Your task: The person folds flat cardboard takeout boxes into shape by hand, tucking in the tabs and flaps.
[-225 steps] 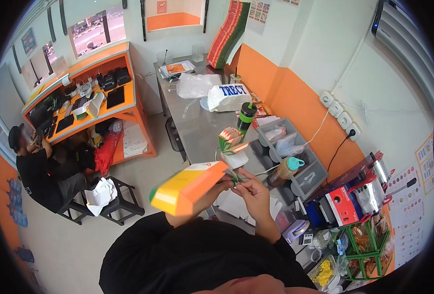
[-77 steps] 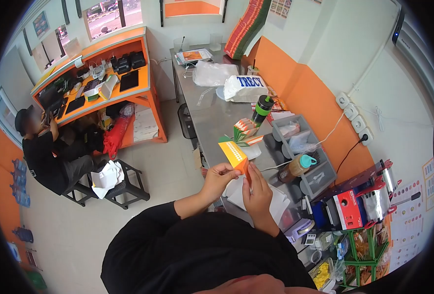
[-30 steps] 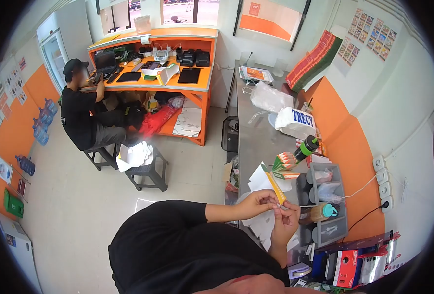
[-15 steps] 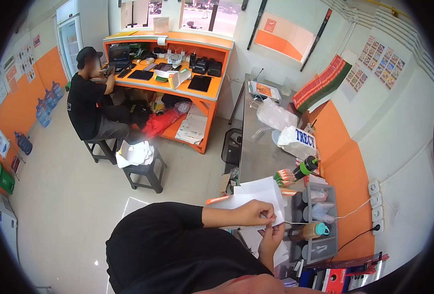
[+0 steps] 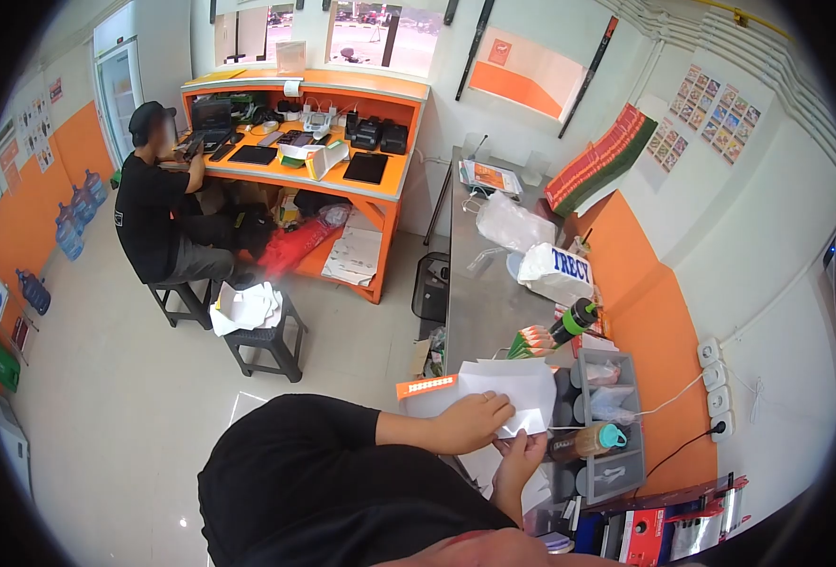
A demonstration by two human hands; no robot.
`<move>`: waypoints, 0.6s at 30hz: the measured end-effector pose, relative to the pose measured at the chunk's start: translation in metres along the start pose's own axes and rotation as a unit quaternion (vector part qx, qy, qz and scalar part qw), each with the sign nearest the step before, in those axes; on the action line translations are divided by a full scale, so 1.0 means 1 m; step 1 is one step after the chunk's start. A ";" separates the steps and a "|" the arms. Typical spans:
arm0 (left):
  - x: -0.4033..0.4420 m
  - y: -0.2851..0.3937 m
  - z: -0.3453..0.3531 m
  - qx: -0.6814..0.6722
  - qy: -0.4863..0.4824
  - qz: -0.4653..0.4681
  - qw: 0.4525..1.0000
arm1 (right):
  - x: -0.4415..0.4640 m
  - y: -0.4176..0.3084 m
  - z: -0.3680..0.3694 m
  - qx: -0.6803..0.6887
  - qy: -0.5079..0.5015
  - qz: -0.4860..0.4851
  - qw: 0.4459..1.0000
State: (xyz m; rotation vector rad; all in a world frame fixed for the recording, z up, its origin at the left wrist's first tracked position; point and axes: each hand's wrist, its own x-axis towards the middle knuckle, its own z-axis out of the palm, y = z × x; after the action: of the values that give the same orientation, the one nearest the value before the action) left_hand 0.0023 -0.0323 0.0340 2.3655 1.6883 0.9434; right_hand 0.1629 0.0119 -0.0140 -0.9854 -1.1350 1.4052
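Note:
A large white paper sheet (image 5: 522,376), creased with folded flaps, lies under both my hands at the near end of the metal counter. An orange printed flap (image 5: 427,386) shows at its left side. My left hand (image 5: 477,420) rests over the sheet with its fingers curled on a folded white flap. Just below it, my right hand (image 5: 522,458) pinches the sheet's near edge between thumb and fingers. More white sheets (image 5: 534,493) are partly hidden beneath my right hand.
A grey divided caddy (image 5: 616,482) and a bottle with a turquoise lid (image 5: 588,440) stand right of my hands. Beyond are a black-green tumbler (image 5: 572,321) and a TRECY pack (image 5: 555,271). A seated person (image 5: 158,208) is beside the orange desk; papers top a stool (image 5: 272,345).
My left hand has shifted left and flattened over the sheet, and a folded white flap now shows beside its fingers. The orange flap shows more. The whole view has shifted slightly.

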 end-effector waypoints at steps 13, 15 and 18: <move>-0.002 -0.015 0.020 0.006 0.046 0.057 0.997 | -0.001 -0.019 -0.002 -0.017 -0.013 -0.002 1.000; -0.002 -0.012 0.018 -0.011 -0.006 0.046 0.999 | 0.000 -0.018 -0.003 -0.038 -0.033 -0.004 0.999; -0.003 -0.011 0.024 -0.047 0.010 0.073 0.996 | -0.001 -0.016 -0.002 -0.075 -0.050 0.017 0.996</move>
State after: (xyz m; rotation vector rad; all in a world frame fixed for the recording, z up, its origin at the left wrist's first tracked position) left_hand 0.0049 -0.0244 0.0087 2.4519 1.4586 1.0478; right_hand 0.1682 0.0118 0.0017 -1.0541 -1.3188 1.4244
